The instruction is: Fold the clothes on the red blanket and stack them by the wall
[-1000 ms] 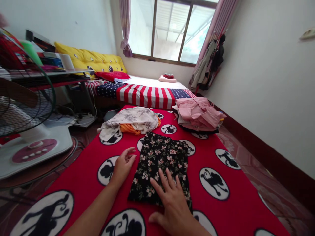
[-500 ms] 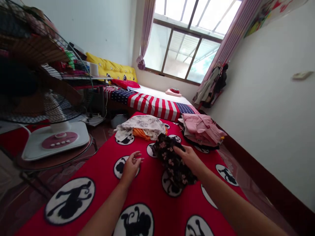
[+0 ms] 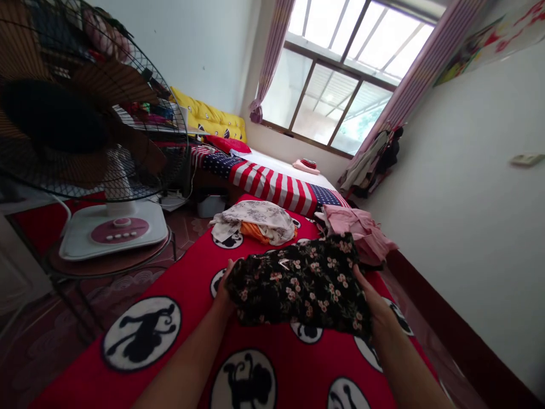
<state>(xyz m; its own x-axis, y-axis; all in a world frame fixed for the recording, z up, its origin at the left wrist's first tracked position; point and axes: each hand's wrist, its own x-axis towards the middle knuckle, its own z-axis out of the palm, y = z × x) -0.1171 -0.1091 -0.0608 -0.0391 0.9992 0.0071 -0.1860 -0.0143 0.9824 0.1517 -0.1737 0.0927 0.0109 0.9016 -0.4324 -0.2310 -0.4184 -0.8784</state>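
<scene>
A black garment with a pink floral print is stretched sideways between my two hands, above the red blanket. My left hand is closed on its left end. My right hand grips the opposite end, fingers partly hidden by the cloth. What type of garment it is, I cannot tell. Just beyond it lies a white floral cloth heaped over an orange one. A stack of pink clothes sits behind the garment's right end.
A fan stands on a round stool at the left. Past the blanket is a bed with a striped, starred cover. Clothes hang by the right wall, under the window's curtain.
My left hand, formerly free, has taken hold of the black floral garment. The garment has gone from bunched in my right hand to spread wide between both. The view has shifted slightly.
</scene>
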